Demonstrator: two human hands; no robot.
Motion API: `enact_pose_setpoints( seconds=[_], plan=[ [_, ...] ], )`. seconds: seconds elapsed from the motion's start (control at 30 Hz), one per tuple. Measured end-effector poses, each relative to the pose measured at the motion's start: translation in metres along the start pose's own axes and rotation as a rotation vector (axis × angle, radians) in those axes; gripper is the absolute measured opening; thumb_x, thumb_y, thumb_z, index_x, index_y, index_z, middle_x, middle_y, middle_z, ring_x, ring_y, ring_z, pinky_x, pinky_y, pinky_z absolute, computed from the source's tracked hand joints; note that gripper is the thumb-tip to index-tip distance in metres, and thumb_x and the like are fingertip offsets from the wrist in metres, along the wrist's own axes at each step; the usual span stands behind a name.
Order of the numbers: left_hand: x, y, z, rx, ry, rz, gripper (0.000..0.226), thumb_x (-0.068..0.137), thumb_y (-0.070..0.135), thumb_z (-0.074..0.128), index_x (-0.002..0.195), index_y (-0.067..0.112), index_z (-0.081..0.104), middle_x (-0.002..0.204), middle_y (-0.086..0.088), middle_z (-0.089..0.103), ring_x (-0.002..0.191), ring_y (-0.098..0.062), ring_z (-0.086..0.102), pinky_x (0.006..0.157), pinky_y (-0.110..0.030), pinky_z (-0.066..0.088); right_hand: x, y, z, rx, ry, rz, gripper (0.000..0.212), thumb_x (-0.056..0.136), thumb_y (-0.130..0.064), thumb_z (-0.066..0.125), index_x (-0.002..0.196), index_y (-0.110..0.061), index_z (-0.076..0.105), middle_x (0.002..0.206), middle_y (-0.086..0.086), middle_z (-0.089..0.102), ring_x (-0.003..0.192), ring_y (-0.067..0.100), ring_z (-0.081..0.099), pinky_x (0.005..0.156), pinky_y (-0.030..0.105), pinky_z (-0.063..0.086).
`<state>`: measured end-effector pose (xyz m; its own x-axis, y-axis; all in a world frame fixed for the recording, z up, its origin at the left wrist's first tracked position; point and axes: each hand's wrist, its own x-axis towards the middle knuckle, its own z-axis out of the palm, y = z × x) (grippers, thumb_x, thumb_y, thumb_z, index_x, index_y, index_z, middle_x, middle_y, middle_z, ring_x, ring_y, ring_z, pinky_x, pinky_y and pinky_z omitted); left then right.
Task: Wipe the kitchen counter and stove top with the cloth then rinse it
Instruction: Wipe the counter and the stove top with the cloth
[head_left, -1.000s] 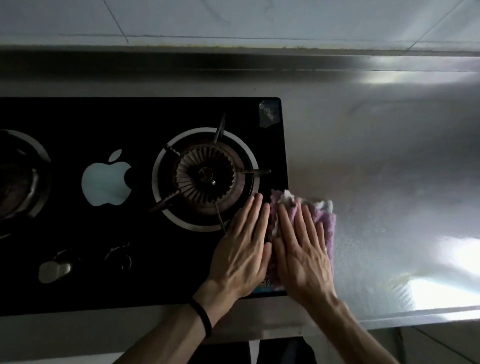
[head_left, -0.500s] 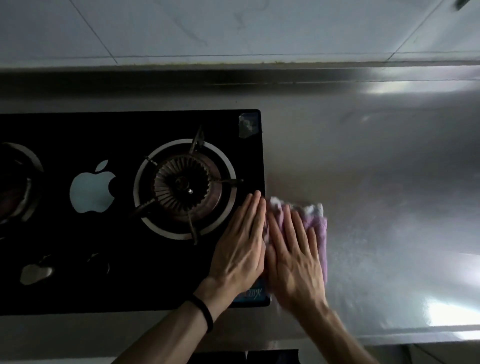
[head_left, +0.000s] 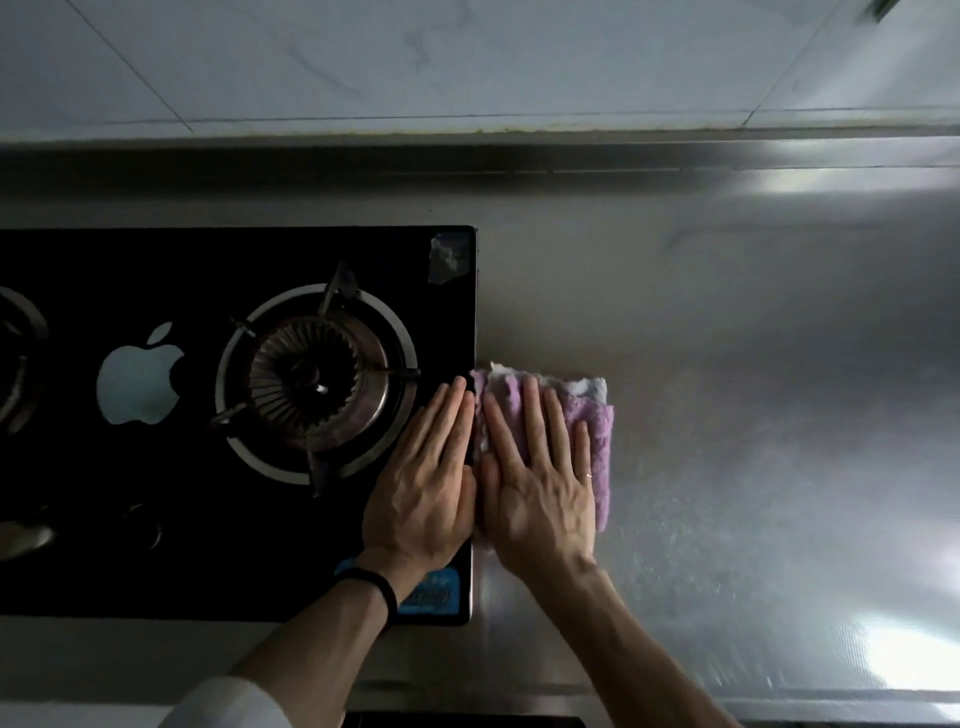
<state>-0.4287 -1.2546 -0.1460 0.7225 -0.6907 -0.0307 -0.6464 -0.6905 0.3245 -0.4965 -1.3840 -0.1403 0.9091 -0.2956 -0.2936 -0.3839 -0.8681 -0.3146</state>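
Note:
A folded pink and white cloth (head_left: 597, 431) lies flat on the steel counter (head_left: 753, 415), just right of the black glass stove top (head_left: 156, 260). My right hand (head_left: 540, 483) presses on the cloth with straight, spread fingers and covers most of it. My left hand (head_left: 426, 483) lies flat beside it on the stove's right edge, fingers straight, next to the cloth's left edge. A black band is on my left wrist.
A gas burner (head_left: 317, 384) with its metal pan support sits just left of my left hand. Knobs (head_left: 140, 525) are at the stove's front left. A raised steel backsplash (head_left: 519, 161) and tiled wall run along the back. The counter's front edge (head_left: 779, 696) is near.
Both hands and the cloth have shifted right, off the stove's edge onto the steel counter. The camera view has also drifted rightward.

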Motion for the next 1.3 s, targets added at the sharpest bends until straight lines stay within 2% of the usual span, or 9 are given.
enact_pose_setpoints(
  seconds=[0.07, 0.13, 0.33, 0.57, 0.8, 1.0, 1.07, 1.2, 1.3],
  plan=[
    [0.002, 0.000, 0.002, 0.022, 0.029, 0.005, 0.063, 0.098, 0.018, 0.035, 0.157, -0.005, 0.034, 0.169, -0.019, 0.028, 0.159, -0.027, 0.024, 0.128, -0.044, 0.028, 0.015, -0.002, 0.000, 0.022, 0.006, 0.049, 0.060, 0.109, -0.046, 0.015, 0.164, -0.036, -0.009, 0.172, -0.001, -0.019, 0.157, 0.017, -0.024, 0.129, 0.048, -0.007],
    [0.003, 0.000, 0.003, 0.026, 0.029, 0.005, 0.062, 0.099, 0.018, 0.035, 0.157, -0.005, 0.034, 0.169, -0.019, 0.028, 0.159, -0.027, 0.024, 0.128, -0.043, 0.027, 0.011, -0.005, 0.002, 0.063, 0.035, 0.072, 0.061, 0.108, -0.045, 0.017, 0.165, -0.035, -0.003, 0.173, 0.000, -0.014, 0.159, 0.017, -0.020, 0.130, 0.049, -0.005],
    [0.002, -0.004, 0.004, 0.030, -0.010, -0.002, 0.071, 0.096, 0.018, 0.036, 0.163, 0.001, 0.021, 0.174, -0.012, 0.014, 0.162, -0.023, 0.012, 0.132, -0.038, 0.014, -0.094, -0.014, 0.044, 0.096, 0.096, 0.097, 0.066, 0.104, -0.044, 0.038, 0.165, -0.032, 0.018, 0.175, 0.002, 0.008, 0.161, 0.021, 0.008, 0.129, 0.051, 0.007],
    [0.000, -0.005, 0.005, 0.033, -0.003, -0.007, 0.070, 0.098, 0.018, 0.036, 0.164, 0.003, 0.020, 0.175, -0.009, 0.014, 0.162, -0.022, 0.013, 0.131, -0.040, 0.017, -0.126, 0.007, 0.048, 0.077, 0.066, 0.036, 0.069, 0.102, -0.045, 0.046, 0.164, -0.037, 0.019, 0.175, -0.003, 0.010, 0.161, 0.018, 0.009, 0.130, 0.046, 0.006],
    [-0.001, -0.004, 0.006, 0.029, 0.024, -0.013, 0.070, 0.097, 0.017, 0.039, 0.164, 0.005, 0.022, 0.174, -0.009, 0.017, 0.162, -0.022, 0.015, 0.131, -0.041, 0.019, -0.162, 0.117, 0.009, -0.022, 0.117, 0.251, 0.063, 0.102, -0.042, 0.036, 0.163, -0.036, 0.022, 0.174, 0.000, 0.014, 0.161, 0.021, 0.010, 0.127, 0.056, 0.016],
    [0.000, -0.004, 0.006, 0.027, 0.013, -0.015, 0.069, 0.098, 0.020, 0.038, 0.164, 0.006, 0.021, 0.174, -0.008, 0.017, 0.162, -0.021, 0.015, 0.131, -0.040, 0.019, -0.144, 0.089, 0.014, 0.039, 0.181, 0.533, 0.066, 0.100, -0.040, 0.033, 0.165, -0.027, 0.022, 0.173, 0.006, 0.010, 0.161, 0.028, 0.008, 0.128, 0.057, 0.010],
    [-0.001, -0.004, 0.006, 0.027, 0.007, -0.017, 0.070, 0.098, 0.020, 0.038, 0.164, 0.006, 0.021, 0.174, -0.008, 0.016, 0.162, -0.021, 0.015, 0.131, -0.041, 0.020, -0.140, 0.065, 0.023, 0.032, 0.155, 0.452, 0.068, 0.101, -0.042, 0.036, 0.166, -0.026, 0.018, 0.173, 0.008, 0.011, 0.161, 0.031, 0.009, 0.129, 0.056, 0.006],
    [-0.001, -0.003, 0.005, 0.011, -0.010, -0.022, 0.072, 0.096, 0.019, 0.038, 0.165, 0.007, 0.021, 0.175, -0.005, 0.015, 0.162, -0.020, 0.015, 0.130, -0.043, 0.022, -0.139, 0.014, 0.046, -0.018, 0.086, 0.092, 0.068, 0.103, -0.046, 0.036, 0.166, -0.028, 0.017, 0.174, 0.005, 0.012, 0.160, 0.025, 0.014, 0.127, 0.052, 0.009],
    [0.000, -0.001, 0.003, -0.001, -0.019, -0.038, 0.072, 0.095, 0.018, 0.038, 0.164, 0.008, 0.022, 0.175, -0.004, 0.015, 0.161, -0.019, 0.016, 0.128, -0.046, 0.025, -0.139, 0.003, 0.048, -0.022, 0.071, 0.006, 0.070, 0.099, -0.049, 0.045, 0.164, -0.030, 0.025, 0.172, 0.003, 0.022, 0.158, 0.024, 0.024, 0.124, 0.049, 0.013]
  ],
)
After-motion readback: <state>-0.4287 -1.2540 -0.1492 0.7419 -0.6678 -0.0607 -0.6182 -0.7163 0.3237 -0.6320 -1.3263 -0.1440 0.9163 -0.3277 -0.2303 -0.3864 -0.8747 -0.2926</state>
